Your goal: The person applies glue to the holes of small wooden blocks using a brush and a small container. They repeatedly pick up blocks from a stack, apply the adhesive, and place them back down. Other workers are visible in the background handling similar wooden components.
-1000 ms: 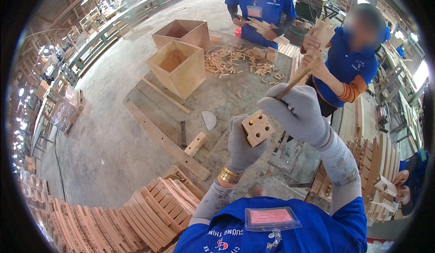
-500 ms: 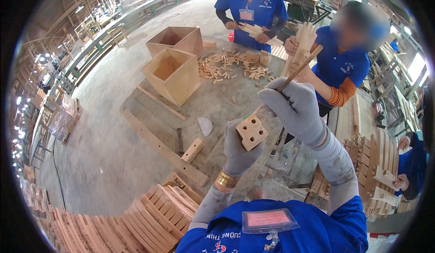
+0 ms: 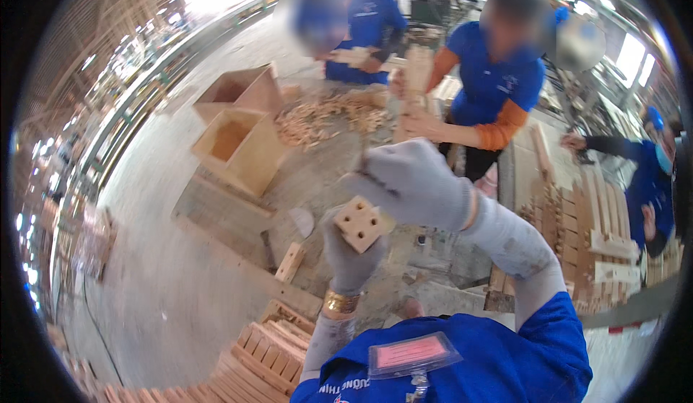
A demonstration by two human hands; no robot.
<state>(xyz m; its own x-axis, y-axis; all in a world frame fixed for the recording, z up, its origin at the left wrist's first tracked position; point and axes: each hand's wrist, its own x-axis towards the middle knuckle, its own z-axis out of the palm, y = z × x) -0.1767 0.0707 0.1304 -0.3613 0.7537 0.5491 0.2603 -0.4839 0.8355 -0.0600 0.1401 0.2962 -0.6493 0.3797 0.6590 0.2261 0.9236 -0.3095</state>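
Your left grip [image 3: 349, 261] is closed around a pale wooden block [image 3: 360, 224], its face with four holes turned toward you. Just up and to the right, your right grip [image 3: 420, 184] is closed on a thin stick [image 3: 363, 142], blurred, its upper end showing past your fist. Both are held above the grey worktop [image 3: 326, 179], where a white half-disc [image 3: 302, 222] and a drilled wooden piece [image 3: 290, 262] lie to the left. Farther off, short dowels [image 3: 325, 123] lie heaped beside two open boxes [image 3: 261, 163].
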